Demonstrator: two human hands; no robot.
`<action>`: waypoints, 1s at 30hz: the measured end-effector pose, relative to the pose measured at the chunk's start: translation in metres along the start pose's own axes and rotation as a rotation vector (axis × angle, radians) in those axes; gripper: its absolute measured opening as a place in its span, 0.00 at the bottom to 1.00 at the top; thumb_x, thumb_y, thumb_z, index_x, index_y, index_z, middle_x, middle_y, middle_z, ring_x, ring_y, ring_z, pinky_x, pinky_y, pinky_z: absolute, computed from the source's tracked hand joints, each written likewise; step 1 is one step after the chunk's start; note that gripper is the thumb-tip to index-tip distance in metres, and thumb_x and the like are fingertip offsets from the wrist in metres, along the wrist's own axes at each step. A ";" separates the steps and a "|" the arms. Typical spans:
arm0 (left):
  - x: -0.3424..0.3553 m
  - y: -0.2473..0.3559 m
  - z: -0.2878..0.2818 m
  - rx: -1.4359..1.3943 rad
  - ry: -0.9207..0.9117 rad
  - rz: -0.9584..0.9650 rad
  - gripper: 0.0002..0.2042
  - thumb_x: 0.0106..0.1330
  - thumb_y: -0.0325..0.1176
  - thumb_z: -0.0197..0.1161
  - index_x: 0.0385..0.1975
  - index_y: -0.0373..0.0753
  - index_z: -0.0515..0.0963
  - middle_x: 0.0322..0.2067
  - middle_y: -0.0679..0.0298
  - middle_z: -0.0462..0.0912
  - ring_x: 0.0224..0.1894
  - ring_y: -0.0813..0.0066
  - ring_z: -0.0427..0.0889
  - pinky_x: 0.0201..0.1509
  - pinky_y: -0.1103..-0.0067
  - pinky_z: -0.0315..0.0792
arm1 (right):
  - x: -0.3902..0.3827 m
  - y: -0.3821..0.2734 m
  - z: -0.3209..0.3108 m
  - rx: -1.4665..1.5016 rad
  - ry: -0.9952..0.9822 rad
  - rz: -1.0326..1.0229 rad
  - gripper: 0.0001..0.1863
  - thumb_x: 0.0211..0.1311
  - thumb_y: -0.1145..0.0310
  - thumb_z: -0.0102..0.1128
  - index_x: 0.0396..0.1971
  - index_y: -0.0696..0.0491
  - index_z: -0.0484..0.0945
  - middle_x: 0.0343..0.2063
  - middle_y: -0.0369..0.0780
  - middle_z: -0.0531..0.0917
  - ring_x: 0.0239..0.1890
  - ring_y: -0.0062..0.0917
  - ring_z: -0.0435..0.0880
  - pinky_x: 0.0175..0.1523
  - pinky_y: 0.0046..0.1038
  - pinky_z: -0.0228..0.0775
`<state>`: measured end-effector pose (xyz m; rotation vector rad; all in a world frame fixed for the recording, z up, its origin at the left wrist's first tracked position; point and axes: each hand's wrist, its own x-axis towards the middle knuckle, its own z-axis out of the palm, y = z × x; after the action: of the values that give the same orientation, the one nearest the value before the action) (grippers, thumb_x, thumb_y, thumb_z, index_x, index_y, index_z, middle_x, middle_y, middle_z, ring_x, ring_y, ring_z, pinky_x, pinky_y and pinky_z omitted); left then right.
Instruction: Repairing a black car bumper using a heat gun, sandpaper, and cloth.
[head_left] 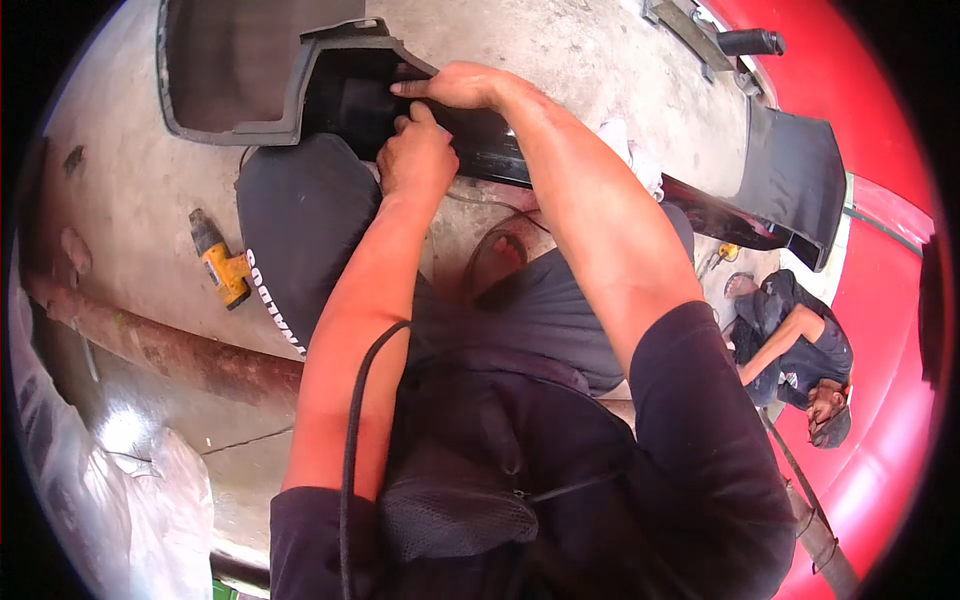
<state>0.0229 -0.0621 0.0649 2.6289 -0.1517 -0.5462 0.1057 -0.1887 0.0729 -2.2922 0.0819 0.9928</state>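
A long, curved black plastic panel (490,163), shaped like a vehicle bumper, lies across in front of me, its hollow end near my left knee. My right hand (462,86) is hooked over its upper edge, with one digit laid straight along the inner face and the other fingers hidden. Just below, my left hand (415,158) presses against the inside with curled, closed fingers. Whatever its fingertips hold, if anything, is too small to make out. Both hands are close together, nearly touching.
A yellow-and-black cordless drill (220,260) lies on the floor left of my knee. A rusty pipe (180,340) runs behind it, near clear plastic sheeting (150,510). At right, a co-worker (795,345) sits beside a red vehicle body (880,390). A cable (485,240) trails between my legs.
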 end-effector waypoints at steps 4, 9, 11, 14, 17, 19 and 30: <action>-0.003 0.003 0.001 0.001 -0.001 0.001 0.25 0.65 0.39 0.65 0.56 0.35 0.64 0.49 0.43 0.79 0.48 0.42 0.84 0.51 0.57 0.78 | -0.004 0.003 0.002 0.009 0.059 -0.065 0.45 0.61 0.28 0.54 0.66 0.50 0.74 0.66 0.47 0.73 0.69 0.38 0.70 0.72 0.36 0.58; 0.009 0.014 -0.011 0.000 -0.051 0.079 0.27 0.61 0.38 0.67 0.56 0.32 0.66 0.50 0.41 0.79 0.50 0.42 0.84 0.56 0.59 0.77 | 0.003 0.035 -0.008 -0.095 0.185 -0.029 0.42 0.63 0.29 0.52 0.66 0.46 0.73 0.59 0.47 0.80 0.59 0.40 0.80 0.66 0.36 0.67; 0.007 -0.019 -0.012 -0.028 -0.022 0.043 0.27 0.59 0.37 0.67 0.55 0.30 0.66 0.49 0.40 0.81 0.51 0.40 0.83 0.57 0.57 0.76 | -0.033 0.000 -0.005 -0.133 0.182 -0.005 0.40 0.62 0.31 0.56 0.60 0.51 0.79 0.54 0.47 0.83 0.57 0.39 0.81 0.64 0.36 0.69; -0.013 -0.009 -0.007 -0.041 -0.121 0.111 0.26 0.57 0.37 0.69 0.51 0.30 0.68 0.47 0.39 0.81 0.52 0.39 0.81 0.57 0.56 0.74 | -0.068 0.058 0.013 0.133 0.947 -0.272 0.35 0.58 0.37 0.64 0.49 0.56 0.85 0.44 0.47 0.87 0.50 0.37 0.85 0.58 0.35 0.73; -0.032 -0.003 0.003 -0.010 -0.206 0.139 0.25 0.57 0.36 0.69 0.50 0.30 0.67 0.47 0.40 0.81 0.52 0.39 0.81 0.57 0.56 0.75 | -0.131 0.084 0.053 0.602 1.177 -0.016 0.17 0.63 0.58 0.68 0.41 0.58 0.84 0.39 0.45 0.88 0.44 0.31 0.86 0.54 0.31 0.74; -0.042 0.007 0.010 0.016 -0.239 0.191 0.25 0.56 0.35 0.69 0.50 0.30 0.68 0.47 0.40 0.81 0.51 0.39 0.81 0.56 0.56 0.75 | -0.147 0.121 0.098 0.828 1.368 0.073 0.14 0.62 0.61 0.69 0.36 0.58 0.82 0.36 0.43 0.86 0.41 0.31 0.84 0.52 0.32 0.74; -0.054 0.021 -0.008 0.138 -0.400 0.313 0.23 0.55 0.34 0.66 0.48 0.30 0.70 0.46 0.41 0.82 0.52 0.43 0.81 0.56 0.57 0.75 | -0.154 0.177 0.092 -0.039 1.312 0.359 0.26 0.55 0.60 0.72 0.55 0.46 0.79 0.62 0.52 0.68 0.64 0.50 0.67 0.64 0.48 0.64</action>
<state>-0.0237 -0.0673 0.1003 2.5202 -0.7341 -0.9681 -0.1148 -0.3061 0.0365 -2.6046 1.0157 -0.5238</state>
